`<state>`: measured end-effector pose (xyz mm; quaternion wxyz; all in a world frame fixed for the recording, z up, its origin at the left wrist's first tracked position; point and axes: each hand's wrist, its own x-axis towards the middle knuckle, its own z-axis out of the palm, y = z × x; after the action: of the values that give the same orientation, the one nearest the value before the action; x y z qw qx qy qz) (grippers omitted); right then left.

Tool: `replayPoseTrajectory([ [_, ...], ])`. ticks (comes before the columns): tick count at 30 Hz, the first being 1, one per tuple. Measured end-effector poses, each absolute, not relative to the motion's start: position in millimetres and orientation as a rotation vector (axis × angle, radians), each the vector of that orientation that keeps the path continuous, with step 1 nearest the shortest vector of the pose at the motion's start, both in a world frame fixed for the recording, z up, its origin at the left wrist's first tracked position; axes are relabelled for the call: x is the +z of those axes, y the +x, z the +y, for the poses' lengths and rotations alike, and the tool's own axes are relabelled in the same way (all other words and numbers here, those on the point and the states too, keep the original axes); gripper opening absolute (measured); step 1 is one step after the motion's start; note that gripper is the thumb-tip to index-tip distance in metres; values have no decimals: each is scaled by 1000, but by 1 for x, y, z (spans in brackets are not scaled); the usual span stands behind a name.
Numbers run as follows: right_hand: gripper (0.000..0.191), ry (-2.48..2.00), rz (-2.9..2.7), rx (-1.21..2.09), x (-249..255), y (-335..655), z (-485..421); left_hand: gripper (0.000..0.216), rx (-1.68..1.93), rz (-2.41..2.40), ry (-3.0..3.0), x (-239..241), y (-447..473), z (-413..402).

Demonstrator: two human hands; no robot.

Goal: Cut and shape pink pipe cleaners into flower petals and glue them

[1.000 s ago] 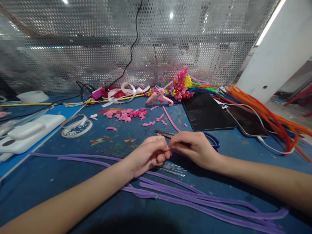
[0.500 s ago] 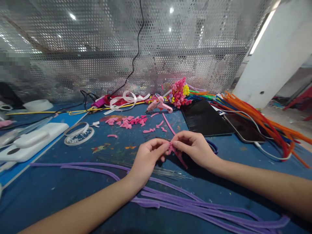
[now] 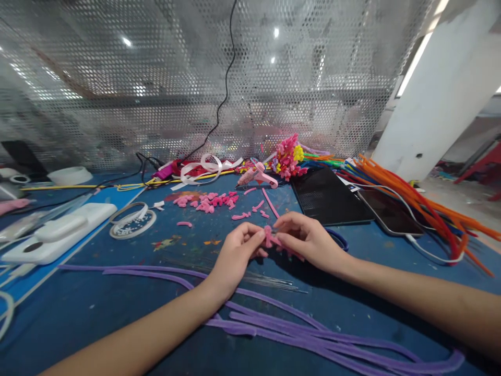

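Between my two hands is a pink pipe cleaner (image 3: 268,237), bent into small loops at its near end. My left hand (image 3: 237,256) pinches the looped end between thumb and fingers. My right hand (image 3: 309,240) grips the same piece just to the right, its thumb and forefinger closed; part of the length is hidden beneath that hand. Thin metal wires (image 3: 270,281) lie on the table just below my hands. Long purple pipe cleaners (image 3: 297,329) stretch across the table nearer to me, partly under my left forearm. Short pink pieces (image 3: 240,215) lie just beyond my hands.
A heap of pink twisted pieces (image 3: 209,201) sits beyond my left hand. Behind are a pink glue gun (image 3: 256,176) and a pink and yellow flower bunch (image 3: 288,156). To the right lie a black tablet (image 3: 332,196), a phone (image 3: 387,211) and orange pipe cleaners (image 3: 407,190); a ribbon roll (image 3: 133,224) lies left.
The pink piece has turned between my fingers: its looped end now faces up and its loose tail has swung under my right hand. The view has tilted slightly upward.
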<state>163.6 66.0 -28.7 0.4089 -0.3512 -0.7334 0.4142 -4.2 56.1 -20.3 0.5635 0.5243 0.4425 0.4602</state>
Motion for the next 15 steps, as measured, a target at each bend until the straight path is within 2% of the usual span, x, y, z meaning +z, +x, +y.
replayPoseTrajectory([
  [3,20,-709,-2026,892,-29,163,67,16,1183,967,1017,-21,-6,59],
  [7,19,-537,-2144,791,-29,162,65,16,1181,940,1006,-20,-7,58],
  [12,13,-595,-2097,761,-27,163,63,18,1115,976,1103,-20,-7,57],
  [15,18,-700,-2078,742,-24,163,62,20,1126,1025,1155,-21,-7,57],
])
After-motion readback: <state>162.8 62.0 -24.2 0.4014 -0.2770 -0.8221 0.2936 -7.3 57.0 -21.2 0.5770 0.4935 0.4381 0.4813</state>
